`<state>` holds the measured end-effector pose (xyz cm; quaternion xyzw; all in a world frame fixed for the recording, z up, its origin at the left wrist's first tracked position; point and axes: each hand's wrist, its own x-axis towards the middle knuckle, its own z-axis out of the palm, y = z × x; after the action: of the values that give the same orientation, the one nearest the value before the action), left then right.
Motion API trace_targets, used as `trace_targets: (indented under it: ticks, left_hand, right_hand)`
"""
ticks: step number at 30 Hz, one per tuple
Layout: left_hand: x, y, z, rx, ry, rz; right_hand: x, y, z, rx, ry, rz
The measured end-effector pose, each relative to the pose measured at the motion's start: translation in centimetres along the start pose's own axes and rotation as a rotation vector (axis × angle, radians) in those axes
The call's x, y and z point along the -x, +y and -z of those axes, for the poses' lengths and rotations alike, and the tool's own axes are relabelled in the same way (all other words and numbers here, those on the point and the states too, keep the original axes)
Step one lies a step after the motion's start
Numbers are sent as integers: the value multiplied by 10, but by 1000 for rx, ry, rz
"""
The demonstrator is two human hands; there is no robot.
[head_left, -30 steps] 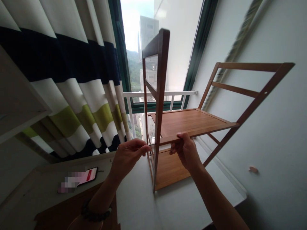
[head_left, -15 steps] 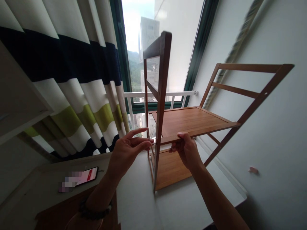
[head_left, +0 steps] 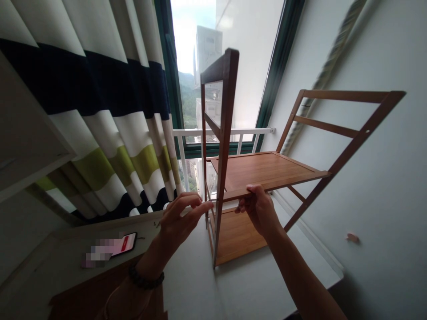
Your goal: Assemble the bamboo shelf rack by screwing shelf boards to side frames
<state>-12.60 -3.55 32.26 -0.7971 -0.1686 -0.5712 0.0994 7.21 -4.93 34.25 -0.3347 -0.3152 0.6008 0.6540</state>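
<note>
A brown wooden shelf rack [head_left: 227,115] stands in front of me, with a middle shelf board [head_left: 263,171] and a lower board [head_left: 243,235] between two ladder-like side frames. My left hand [head_left: 182,218] is at the outer side of the near left post, thumb and fingers closed around a thin metal rod, seemingly a hex key [head_left: 212,200], whose tip meets the post level with the middle board. Fingers hide most of it. My right hand [head_left: 260,209] grips the front edge of that board just right of the post, thumb on top and fingers underneath.
The rack stands on a white surface [head_left: 190,275] before a window with a white rail [head_left: 240,131]. At left lie a phone [head_left: 123,244], small dark pieces [head_left: 156,224] and a brown wooden panel [head_left: 100,289]. A striped curtain [head_left: 116,129] hangs behind them.
My left hand has turned and dipped slightly at the post; its raised index finger has come down. My right hand keeps its grip on the board.
</note>
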Motion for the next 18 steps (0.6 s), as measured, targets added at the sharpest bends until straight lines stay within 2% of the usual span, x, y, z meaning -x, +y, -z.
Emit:
trace_targets:
  ticks: [3,8,13,15,18]
  left_hand:
    - [5,3,-1,85,-1,71]
    - [10,9,-2,417,-53,280]
    - [9,3,-4,464,-65,523]
    - [6,-1,-4,401,-68,481]
    - [-1,-3,-1,132,-70,270]
  right_hand:
    - [0,0,1,-10,3,-6]
    - [-1,1,1,-2,4,11]
    - [-1,1,1,-7,2,12]
    - [-1,2,1,-10,-6,12]
    - [-1,2,2,-6,-20,16]
